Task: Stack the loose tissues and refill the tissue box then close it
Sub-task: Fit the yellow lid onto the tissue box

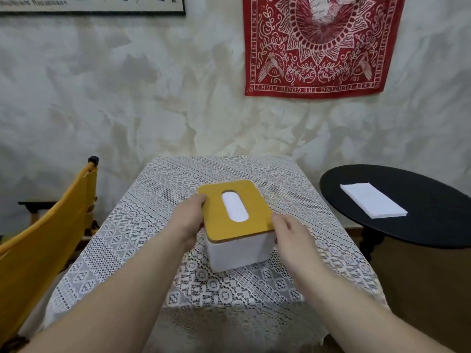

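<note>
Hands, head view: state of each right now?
Left hand: fingers curled over the left edge of the yellow lid, holding it.
Right hand: fingers at the lid's right edge; whether they hold it cannot be told.

Soft even light, wide-angle edge distortion

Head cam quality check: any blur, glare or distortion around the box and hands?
Head view: soft, even light, no glare; the tissue box casts only a faint shadow. Yellow lid, left hand and right hand are reasonably sharp. Wide-angle stretch toward the edges: forearms loom, and the black table looks warped.
</note>
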### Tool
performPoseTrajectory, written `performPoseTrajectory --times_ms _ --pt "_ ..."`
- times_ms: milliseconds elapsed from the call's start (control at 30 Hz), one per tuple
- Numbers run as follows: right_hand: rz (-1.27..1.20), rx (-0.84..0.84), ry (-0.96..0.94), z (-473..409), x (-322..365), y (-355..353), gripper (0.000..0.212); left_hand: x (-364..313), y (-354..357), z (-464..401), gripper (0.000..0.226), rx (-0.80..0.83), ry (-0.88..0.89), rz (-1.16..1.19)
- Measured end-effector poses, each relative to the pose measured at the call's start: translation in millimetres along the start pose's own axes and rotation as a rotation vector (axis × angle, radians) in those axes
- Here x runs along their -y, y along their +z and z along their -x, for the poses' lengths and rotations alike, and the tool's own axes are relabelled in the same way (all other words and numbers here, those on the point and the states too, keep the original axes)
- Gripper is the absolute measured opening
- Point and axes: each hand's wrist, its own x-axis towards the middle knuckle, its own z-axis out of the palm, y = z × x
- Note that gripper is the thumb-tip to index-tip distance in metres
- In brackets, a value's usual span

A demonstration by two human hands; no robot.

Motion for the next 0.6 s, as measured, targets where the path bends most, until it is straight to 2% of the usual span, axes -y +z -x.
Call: performPoseTrajectory --times_ms 100,233,333,433,600 --pt "0.073 0.016 0.036 -8.6 -0.3 -0.3 0.024 0.3 3.4 5.4 0.028 0.011 -0.046 0.033" --pt "-0.237 0.087 0.133 -34.2 5.0 2.1 0.02 11.3 0.2 16.0 0.04 0.04 -0.01 0.065" --pt "-0.366 0.18 0.212 -42.6 10.1 10.3 0.024 22.0 -2.0 19.8 0.03 0.119 0.039 0.074" --pt "-0.325 0.145 0.209 -44.1 8.9 16.6 0.023 23.5 -2.2 16.1 0.034 0.136 0.058 0.02" --pt "-0.277 0.057 0.182 -45.9 2.9 20.6 0.021 21.7 3.0 12.2 0.027 0.108 0.078 -0.008"
